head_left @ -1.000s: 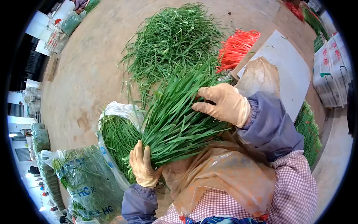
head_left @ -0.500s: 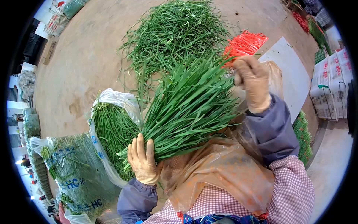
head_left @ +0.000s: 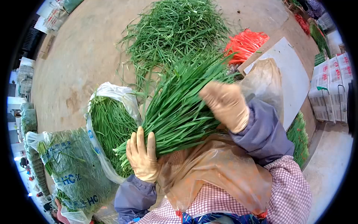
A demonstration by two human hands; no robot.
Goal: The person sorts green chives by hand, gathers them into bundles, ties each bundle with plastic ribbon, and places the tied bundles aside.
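Observation:
A large bunch of garlic chives [head_left: 182,108] lies slantwise across my lap, its pale cut ends at the lower left and its leaf tips at the upper right. My left hand [head_left: 142,156], in a tan glove, is wrapped round the bunch near the cut ends, with the thumb hidden under the leaves. My right hand [head_left: 225,104], gloved the same way, is over the leafy right side of the bunch. Motion smears its fingers, and I cannot tell whether they touch the leaves. Below the bunch, a brownish plastic apron [head_left: 220,168] covers my lap.
An open plastic bag [head_left: 121,93] of chives stands to the left, beside a wrapped bale [head_left: 78,175]. Ahead are a heap of loose green leaves [head_left: 179,33] and red ties [head_left: 246,44]. To the right are a white board [head_left: 292,74] and stacked white crates [head_left: 330,89].
My right hand has moved left and down, from beyond the leaf tips to over the leaves. My left hand keeps its hold on the bunch.

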